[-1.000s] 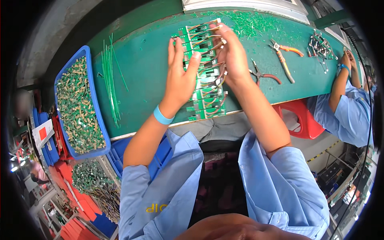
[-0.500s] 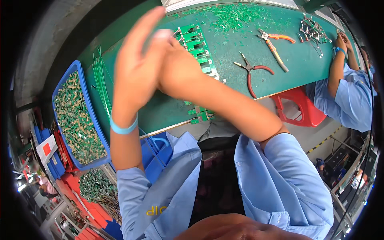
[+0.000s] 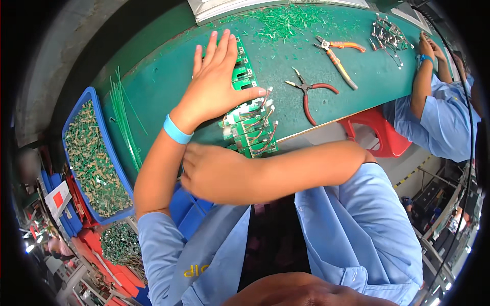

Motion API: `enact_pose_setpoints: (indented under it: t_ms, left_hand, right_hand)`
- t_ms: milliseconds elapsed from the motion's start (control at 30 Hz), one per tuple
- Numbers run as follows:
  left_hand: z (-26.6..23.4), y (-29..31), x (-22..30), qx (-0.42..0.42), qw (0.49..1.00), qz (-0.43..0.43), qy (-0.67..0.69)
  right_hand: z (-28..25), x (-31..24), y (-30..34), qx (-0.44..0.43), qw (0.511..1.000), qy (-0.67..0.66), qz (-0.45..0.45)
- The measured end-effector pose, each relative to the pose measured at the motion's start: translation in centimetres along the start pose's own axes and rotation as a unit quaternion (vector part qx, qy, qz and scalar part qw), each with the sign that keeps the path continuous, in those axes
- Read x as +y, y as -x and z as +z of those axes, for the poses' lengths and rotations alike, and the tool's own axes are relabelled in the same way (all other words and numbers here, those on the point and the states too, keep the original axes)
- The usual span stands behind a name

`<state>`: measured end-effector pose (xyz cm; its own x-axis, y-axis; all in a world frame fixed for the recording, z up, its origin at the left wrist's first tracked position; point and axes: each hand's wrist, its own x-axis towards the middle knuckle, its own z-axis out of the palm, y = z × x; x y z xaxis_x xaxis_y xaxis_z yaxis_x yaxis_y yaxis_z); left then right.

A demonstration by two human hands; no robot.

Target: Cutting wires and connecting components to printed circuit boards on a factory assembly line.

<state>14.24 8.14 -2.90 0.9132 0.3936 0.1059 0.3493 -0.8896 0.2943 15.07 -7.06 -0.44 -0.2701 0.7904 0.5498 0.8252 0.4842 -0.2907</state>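
The left hand (image 3: 217,84) has come down from the air, flat on the row of green circuit boards (image 3: 248,115); the right hand (image 3: 214,173) has dropped below the green counter (image 3: 158,86) edge.

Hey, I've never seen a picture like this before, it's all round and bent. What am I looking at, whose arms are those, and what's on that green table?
The picture comes from a wide fisheye camera worn on a person's head, looking down, so straight edges curve. No machine here: the two arms in blue sleeves rising from the bottom are that person's own. The left hand, with a blue wristband, lies flat, fingers spread, on a row of green circuit boards with small wires. The right hand crosses near the table's front edge; it is blurred, and nothing shows in it. On the green table lie red-handled pliers, orange-handled pliers and scattered green clippings. A blue bin of small parts sits at the left. Another person works at the right.
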Motion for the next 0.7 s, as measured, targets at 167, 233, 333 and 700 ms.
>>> enact_pose_setpoints:
  t_ms: [167, 233, 333, 700]
  left_hand:
    - [-0.4, 0.8, 0.3, 0.0, 1.0, 0.017, 0.006]
    - [-0.7, 1.4, 0.0, -0.002, 1.0, 0.011, 0.007]
    - [-0.3, 1.4, 0.6, 0.023, 1.0, -0.011, 0.014]
    - [1.4, 2.3, 1.7, 0.116, 0.992, -0.036, 0.027]
  right_hand:
    - [-10.8, 7.7, 3.9, 0.013, 0.985, -0.097, 0.144]
    - [-13.5, 10.7, 6.5, -0.116, 0.941, 0.089, 0.306]
    - [-14.3, 12.5, 11.7, -0.178, 0.934, 0.18, 0.254]
    - [-15.4, 18.0, 9.2, -0.227, 0.888, -0.037, 0.397]
